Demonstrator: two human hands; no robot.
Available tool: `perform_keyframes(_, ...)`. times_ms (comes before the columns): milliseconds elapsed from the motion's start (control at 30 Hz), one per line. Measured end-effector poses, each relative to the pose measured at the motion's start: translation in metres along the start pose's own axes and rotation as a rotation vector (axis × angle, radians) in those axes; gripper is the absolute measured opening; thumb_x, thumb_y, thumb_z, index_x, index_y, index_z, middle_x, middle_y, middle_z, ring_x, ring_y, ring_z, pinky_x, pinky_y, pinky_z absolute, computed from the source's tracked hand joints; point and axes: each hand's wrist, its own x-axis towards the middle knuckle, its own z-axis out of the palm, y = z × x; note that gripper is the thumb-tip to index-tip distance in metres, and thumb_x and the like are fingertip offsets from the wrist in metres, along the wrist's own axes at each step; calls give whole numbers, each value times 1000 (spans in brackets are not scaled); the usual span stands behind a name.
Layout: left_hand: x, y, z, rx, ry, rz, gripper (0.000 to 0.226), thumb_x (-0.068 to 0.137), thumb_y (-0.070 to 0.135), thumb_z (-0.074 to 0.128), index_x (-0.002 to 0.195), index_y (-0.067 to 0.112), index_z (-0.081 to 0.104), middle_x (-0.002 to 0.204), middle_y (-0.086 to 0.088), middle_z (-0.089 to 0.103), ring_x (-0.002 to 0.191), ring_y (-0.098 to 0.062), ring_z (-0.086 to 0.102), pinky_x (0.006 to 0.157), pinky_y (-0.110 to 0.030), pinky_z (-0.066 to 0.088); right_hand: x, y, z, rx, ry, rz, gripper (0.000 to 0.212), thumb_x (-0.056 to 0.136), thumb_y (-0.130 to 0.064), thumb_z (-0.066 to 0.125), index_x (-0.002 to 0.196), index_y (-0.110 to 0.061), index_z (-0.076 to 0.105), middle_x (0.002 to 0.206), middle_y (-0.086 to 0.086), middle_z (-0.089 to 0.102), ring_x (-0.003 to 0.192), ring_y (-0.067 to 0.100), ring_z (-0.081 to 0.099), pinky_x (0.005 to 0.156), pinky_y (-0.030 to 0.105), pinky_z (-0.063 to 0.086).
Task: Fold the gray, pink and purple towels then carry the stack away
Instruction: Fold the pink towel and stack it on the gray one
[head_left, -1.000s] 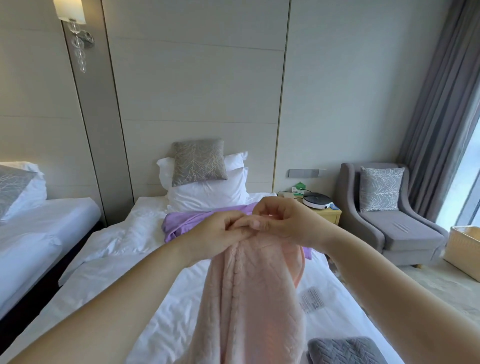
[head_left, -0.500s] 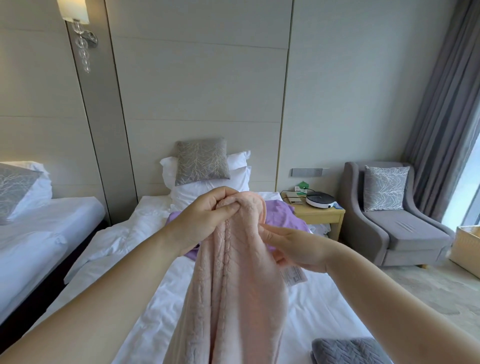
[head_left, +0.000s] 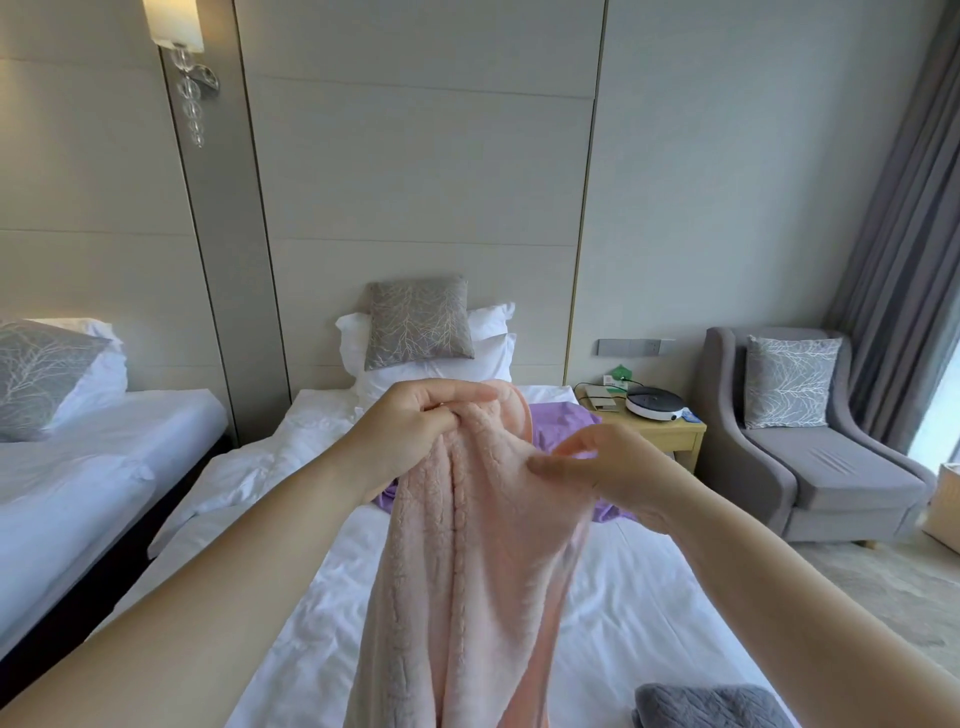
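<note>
A fluffy pink towel (head_left: 467, 571) hangs lengthwise in front of me over the bed (head_left: 613, 613). My left hand (head_left: 410, 431) grips its bunched top edge. A little lower on the right, my right hand (head_left: 608, 473) pinches the towel's side edge. The purple towel (head_left: 563, 423) lies crumpled on the bed behind, mostly hidden by the pink one. A folded gray towel (head_left: 706, 706) lies on the bed at the bottom right.
White pillows and a gray cushion (head_left: 418, 322) sit at the bed's head. A wooden nightstand (head_left: 654, 434) with small devices stands to its right, then a gray armchair (head_left: 826, 452). A second bed (head_left: 78, 467) is on the left, with a dark gap between.
My hands have parted: the left keeps the top edge, while the right slid down and rightward along the towel's side. The camera has moved closer to the bed's head.
</note>
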Motion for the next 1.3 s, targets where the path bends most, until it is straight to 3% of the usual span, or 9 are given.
perform_keyframes(100, 0, 0, 1, 5, 10, -23, 44, 89, 1, 49, 100, 35, 74, 114, 18, 68, 112, -1, 58, 105, -30, 41, -3, 8, -3, 39, -156, 77, 45, 75, -42, 76, 60, -15, 43, 71, 9, 42, 70, 20, 40, 67, 30, 35)
perform_keyframes(200, -1, -1, 5, 37, 9, -32, 36, 84, 11, 55, 101, 38, 73, 113, 6, 70, 109, -18, 62, 101, -40, 46, -5, 10, -4, 225, -217, -65, 31, 85, -16, 70, 67, -16, 45, 59, -6, 47, 55, 10, 43, 54, 15, 36)
perform_keyframes(333, -3, 2, 6, -34, -90, -96, 27, 80, 38, 59, 105, 39, 70, 87, 5, 71, 69, -14, 63, 51, -21, 44, -7, 3, -7, 623, -227, -299, 34, 84, 17, 55, 69, -12, 45, 66, -3, 57, 54, 8, 52, 47, 14, 40)
perform_keyframes(433, -4, 2, 6, -83, -150, -152, 61, 69, 78, 56, 112, 35, 68, 99, -3, 73, 88, -24, 68, 69, -31, 44, -7, -3, -3, 661, -206, -432, 40, 80, 20, 55, 65, -17, 54, 77, 8, 53, 69, 17, 49, 63, 22, 41)
perform_keyframes(667, -4, 3, 26, -95, 38, 69, 7, 78, 21, 75, 79, 20, 68, 62, 19, 59, 61, 5, 52, 59, -7, 39, 2, 0, 13, 539, 33, -377, 27, 77, 3, 72, 75, -22, 59, 80, 12, 53, 77, 24, 46, 72, 40, 38)
perform_keyframes(833, -3, 8, 17, -230, 9, 84, 13, 78, 10, 75, 83, 21, 73, 81, 8, 68, 83, -3, 60, 77, -12, 46, 4, 5, 14, 510, -22, -349, 35, 70, -13, 82, 94, -15, 56, 98, 2, 64, 96, 18, 58, 84, 34, 47)
perform_keyframes(967, 0, 12, 11, -210, -21, 93, 17, 68, 13, 69, 77, 27, 73, 80, 10, 69, 82, -2, 60, 76, -12, 45, 1, 3, 19, 639, -164, -351, 27, 69, -18, 77, 86, -11, 56, 82, 3, 68, 76, 14, 62, 68, 25, 49)
perform_keyframes(1133, 4, 17, 4, 79, -48, 25, 32, 62, 42, 81, 76, 24, 59, 68, 16, 55, 63, -2, 47, 61, -12, 35, 2, -3, 23, 585, 3, -383, 25, 70, -5, 80, 75, -11, 57, 71, 7, 60, 68, 17, 54, 63, 28, 46)
perform_keyframes(1300, 7, 16, 7, 308, -23, 105, 20, 82, 35, 71, 96, 33, 57, 76, 13, 62, 63, 3, 52, 63, -13, 39, 2, -11, 25, 535, -5, -455, 25, 72, 1, 78, 71, -12, 57, 66, 0, 61, 66, 15, 52, 62, 25, 47)
